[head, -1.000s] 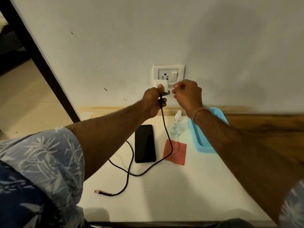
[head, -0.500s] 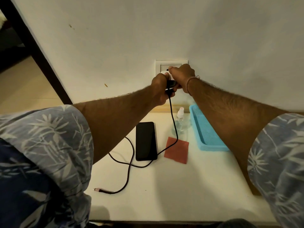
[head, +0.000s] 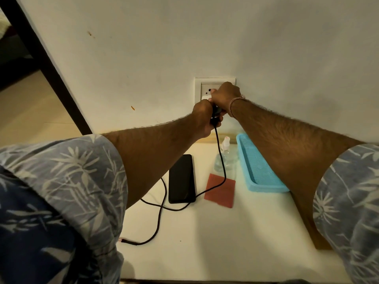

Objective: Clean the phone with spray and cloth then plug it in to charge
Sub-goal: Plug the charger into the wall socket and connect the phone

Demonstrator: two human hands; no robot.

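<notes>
The charger (head: 205, 97) in your right grip (head: 224, 97) is white, and so is the socket plate (head: 198, 89) behind it. The cable (head: 222, 160) in your left grip (head: 203, 117) is black. Far below your grips it ends in a red-orange tip (head: 123, 240). Under your left grip the phone (head: 181, 179) is black and shiny. Under your right grip the cloth (head: 220, 190) is red-brown, the bottle (head: 229, 160) is see-through with a white top, and the tray (head: 258, 165) is light blue with tiny dots all over. The surface (head: 225, 242) is white. Your sleeves (head: 61, 181) are blue with pale leaves. The band (head: 235, 101) behind your right grip is pink.
</notes>
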